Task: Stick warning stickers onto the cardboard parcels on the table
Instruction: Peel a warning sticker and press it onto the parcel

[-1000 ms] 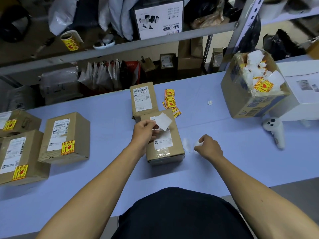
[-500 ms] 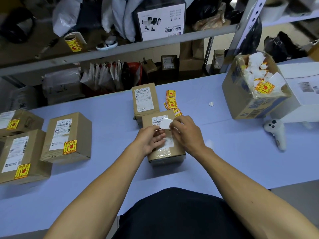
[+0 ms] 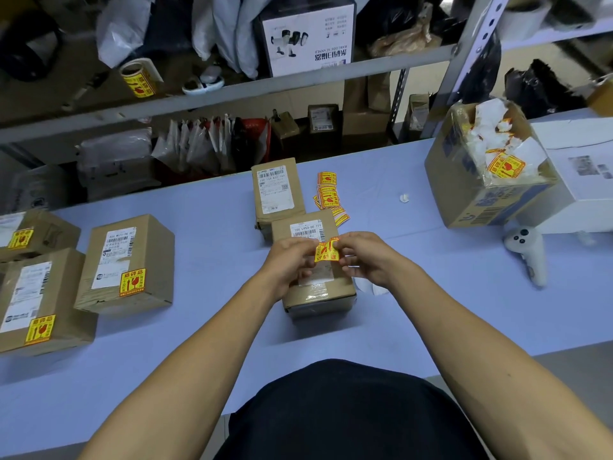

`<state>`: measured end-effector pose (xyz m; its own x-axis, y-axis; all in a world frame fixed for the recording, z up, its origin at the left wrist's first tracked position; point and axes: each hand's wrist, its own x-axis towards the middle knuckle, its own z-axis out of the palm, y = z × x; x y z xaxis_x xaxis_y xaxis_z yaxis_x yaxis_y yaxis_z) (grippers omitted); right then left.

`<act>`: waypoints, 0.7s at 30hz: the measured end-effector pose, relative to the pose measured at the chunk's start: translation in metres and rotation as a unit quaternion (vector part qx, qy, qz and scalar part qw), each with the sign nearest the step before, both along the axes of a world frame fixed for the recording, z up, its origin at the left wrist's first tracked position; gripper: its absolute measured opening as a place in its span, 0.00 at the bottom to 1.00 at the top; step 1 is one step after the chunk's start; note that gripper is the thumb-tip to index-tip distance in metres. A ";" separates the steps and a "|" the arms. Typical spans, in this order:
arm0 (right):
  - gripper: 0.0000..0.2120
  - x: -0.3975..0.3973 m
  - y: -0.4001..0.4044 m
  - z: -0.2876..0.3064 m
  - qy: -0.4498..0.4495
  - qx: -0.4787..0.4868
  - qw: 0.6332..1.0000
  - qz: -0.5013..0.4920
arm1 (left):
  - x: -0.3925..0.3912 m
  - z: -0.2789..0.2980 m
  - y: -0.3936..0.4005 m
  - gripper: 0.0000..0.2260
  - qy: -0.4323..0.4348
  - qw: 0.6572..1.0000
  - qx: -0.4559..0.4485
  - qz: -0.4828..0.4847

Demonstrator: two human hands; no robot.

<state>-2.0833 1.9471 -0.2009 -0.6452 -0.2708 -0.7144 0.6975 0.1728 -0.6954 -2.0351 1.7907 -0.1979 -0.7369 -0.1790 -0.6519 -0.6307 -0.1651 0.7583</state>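
Note:
A yellow and red warning sticker (image 3: 326,251) is held just above a small cardboard parcel (image 3: 318,293) in the middle of the blue table. My left hand (image 3: 290,260) pinches its left edge and my right hand (image 3: 368,257) pinches its right edge. The sticker is curled and faces up. Behind this parcel stands a second parcel (image 3: 277,194) with a white shipping label. A pile of loose warning stickers (image 3: 328,195) lies to its right. At the left sit three parcels that carry stickers (image 3: 129,263), (image 3: 39,300), (image 3: 33,234).
An open carton (image 3: 481,180) full of sticker backings stands at the right, beside a white box (image 3: 583,167). A white controller (image 3: 527,250) lies in front of them. A white scrap (image 3: 373,287) lies right of the near parcel. Shelves (image 3: 232,91) run behind the table.
The white backing seen earlier in my left hand is gone from the sticker. Both hands now hold the sticker printed side up over the parcel. My right hand came over from the table.

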 end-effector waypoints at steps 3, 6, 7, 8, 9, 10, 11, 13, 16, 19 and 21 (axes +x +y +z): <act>0.02 -0.001 -0.001 0.001 -0.001 -0.001 1.000 0.005 | 0.001 -0.001 0.000 0.02 -0.009 0.999 0.035 0.039; 0.02 -0.001 -0.002 0.001 0.006 -0.004 1.000 0.011 | 0.002 -0.001 0.001 0.04 -0.026 0.993 0.079 0.087; 0.03 0.000 -0.003 0.002 0.011 0.002 1.000 0.016 | 0.002 -0.001 0.001 0.05 -0.027 0.991 0.085 0.096; 0.03 0.000 -0.003 0.002 0.020 0.014 0.999 0.025 | 0.002 -0.001 0.001 0.06 -0.021 0.992 0.079 0.100; 0.03 0.001 -0.003 0.002 0.031 0.030 0.998 0.038 | 0.002 0.000 0.001 0.08 -0.011 0.994 0.056 0.097; 0.04 0.001 -0.002 0.001 0.041 0.045 0.997 0.051 | 0.002 0.000 0.000 0.09 0.002 0.996 0.014 0.088; 0.05 0.001 -0.001 0.001 0.045 0.054 0.996 0.060 | 0.002 0.000 -0.001 0.08 0.019 0.996 -0.037 0.075; 0.07 0.000 0.000 0.001 0.037 0.047 0.997 0.055 | 0.002 -0.001 -0.003 0.08 0.063 0.988 -0.132 0.050; 0.08 -0.002 -0.002 0.005 0.037 0.035 0.998 0.043 | 0.002 0.000 -0.003 0.08 0.116 0.969 -0.215 0.025; 0.15 -0.001 0.000 0.007 0.094 0.068 0.993 0.034 | -0.001 0.005 -0.010 0.08 0.136 0.965 -0.225 0.016; 0.17 -0.002 0.002 0.007 0.185 0.092 0.977 0.055 | -0.003 0.012 -0.018 0.09 0.145 0.964 -0.216 -0.050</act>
